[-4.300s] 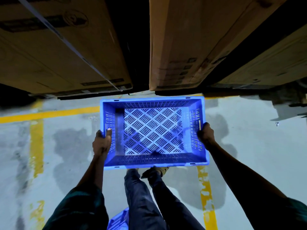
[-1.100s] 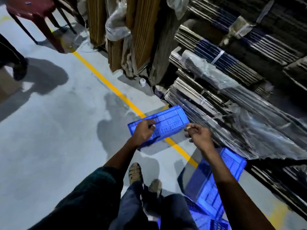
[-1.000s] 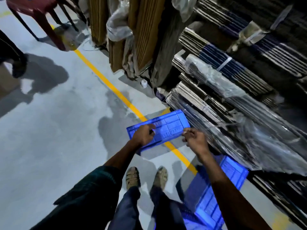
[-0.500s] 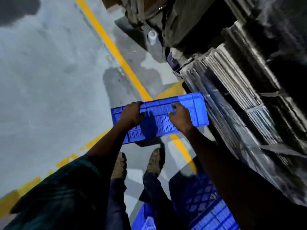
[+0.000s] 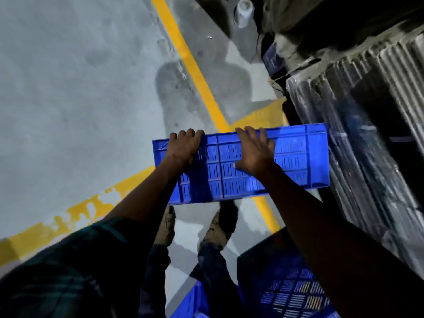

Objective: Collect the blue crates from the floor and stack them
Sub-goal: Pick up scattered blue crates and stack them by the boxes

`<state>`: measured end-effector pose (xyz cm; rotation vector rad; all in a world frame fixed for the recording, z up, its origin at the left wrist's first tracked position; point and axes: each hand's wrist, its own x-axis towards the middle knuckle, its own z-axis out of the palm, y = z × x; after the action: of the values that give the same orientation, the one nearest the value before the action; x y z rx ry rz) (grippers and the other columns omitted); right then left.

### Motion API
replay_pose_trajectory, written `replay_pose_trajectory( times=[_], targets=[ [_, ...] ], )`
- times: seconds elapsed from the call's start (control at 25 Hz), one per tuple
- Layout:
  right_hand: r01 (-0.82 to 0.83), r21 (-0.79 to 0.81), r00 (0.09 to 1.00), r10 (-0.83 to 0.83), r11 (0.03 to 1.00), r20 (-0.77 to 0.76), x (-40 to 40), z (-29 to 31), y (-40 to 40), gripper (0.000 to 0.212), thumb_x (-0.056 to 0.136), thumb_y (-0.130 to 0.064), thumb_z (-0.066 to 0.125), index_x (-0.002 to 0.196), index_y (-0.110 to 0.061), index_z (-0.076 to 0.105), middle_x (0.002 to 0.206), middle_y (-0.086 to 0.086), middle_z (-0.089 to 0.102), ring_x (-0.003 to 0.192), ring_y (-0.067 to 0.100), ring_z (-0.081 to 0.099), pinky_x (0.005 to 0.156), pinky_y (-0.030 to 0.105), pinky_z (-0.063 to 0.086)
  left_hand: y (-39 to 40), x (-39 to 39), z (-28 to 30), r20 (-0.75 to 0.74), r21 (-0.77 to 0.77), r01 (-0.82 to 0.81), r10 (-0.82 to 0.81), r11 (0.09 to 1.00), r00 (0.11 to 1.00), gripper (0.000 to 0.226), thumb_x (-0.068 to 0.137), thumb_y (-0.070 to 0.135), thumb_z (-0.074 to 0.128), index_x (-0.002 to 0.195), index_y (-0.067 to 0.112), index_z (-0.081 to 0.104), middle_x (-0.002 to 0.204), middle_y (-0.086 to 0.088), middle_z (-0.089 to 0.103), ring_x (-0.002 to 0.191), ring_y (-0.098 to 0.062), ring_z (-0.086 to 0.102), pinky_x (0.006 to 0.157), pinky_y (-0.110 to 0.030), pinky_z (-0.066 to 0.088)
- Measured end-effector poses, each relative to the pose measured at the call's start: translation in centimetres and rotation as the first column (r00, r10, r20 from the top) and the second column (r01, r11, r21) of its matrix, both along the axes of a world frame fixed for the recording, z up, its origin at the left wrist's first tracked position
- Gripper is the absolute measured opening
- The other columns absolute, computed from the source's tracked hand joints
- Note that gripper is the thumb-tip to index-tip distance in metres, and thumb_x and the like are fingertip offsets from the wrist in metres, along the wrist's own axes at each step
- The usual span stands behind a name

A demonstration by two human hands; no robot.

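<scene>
A blue slotted crate is turned on its side in front of me, its long wall facing up, above the yellow floor line. My left hand grips its far rim near the left end. My right hand lies spread over the wall near the middle, fingers curled over the far rim. Another blue crate stands on the floor at the bottom right, beside my legs, partly hidden by my right arm.
Bundles of wrapped corrugated sheets rise close on the right. Yellow lines cross the grey concrete floor. A small white container stands at the top by dark stacked goods. My feet are just below the held crate.
My view has tilted further down and closer to the crate. My right hand has spread wider over the crate wall; both hands stay on the crate.
</scene>
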<state>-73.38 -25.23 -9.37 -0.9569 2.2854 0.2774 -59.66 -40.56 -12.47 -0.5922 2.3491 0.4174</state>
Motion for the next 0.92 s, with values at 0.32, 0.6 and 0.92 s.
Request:
replay_pose_trajectory(
  times=[0.32, 0.6, 0.92],
  targets=[
    [-0.158, 0.194, 0.988, 0.155, 0.968, 0.027, 1.3, -1.6, 1.6, 0.049, 0.067, -0.033, 0.08, 0.111, -0.023, 0.061, 0.123, 0.0, 0.061, 0.118, 0.025, 0.056, 0.107, 0.053, 0.022, 1.6, 2.2, 1.1, 0.221, 0.333, -0.08, 0.004, 0.939, 0.975, 0.053, 0.07, 0.054, 0.08, 0.091, 0.011, 0.058, 0.096, -0.012, 0.057, 0.101, -0.033, 0.062, 0.08, -0.041, 0.05],
    [-0.378, 0.198, 0.879, 0.283, 0.904, 0.384, 6.7, 5.1, 6.7, 0.026, 0.081, -0.024, 0.065, 0.106, -0.017, 0.067, 0.113, 0.008, 0.069, 0.11, 0.027, 0.064, 0.082, 0.028, 0.046, 6.0, 7.3, 5.2, 0.355, 0.474, -0.189, 0.009, 0.86, 0.935, 0.034, 0.084, 0.022, 0.074, 0.107, -0.001, 0.065, 0.113, -0.021, 0.065, 0.102, -0.031, 0.064, 0.082, -0.038, 0.047],
    [0.377, 0.253, 0.606, -0.443, 0.891, 0.661, 14.8, 18.3, 7.1, 0.007, 0.085, -0.009, 0.057, 0.082, -0.011, 0.063, 0.076, -0.002, 0.068, 0.068, 0.009, 0.065, 0.061, 0.029, 0.049, -0.4, 13.5, 17.7, 0.139, 0.431, -0.236, 0.195, 0.871, 0.971, 0.057, 0.073, 0.064, 0.072, 0.092, 0.011, 0.065, 0.09, -0.011, 0.067, 0.086, -0.029, 0.063, 0.073, -0.034, 0.05]
  ],
)
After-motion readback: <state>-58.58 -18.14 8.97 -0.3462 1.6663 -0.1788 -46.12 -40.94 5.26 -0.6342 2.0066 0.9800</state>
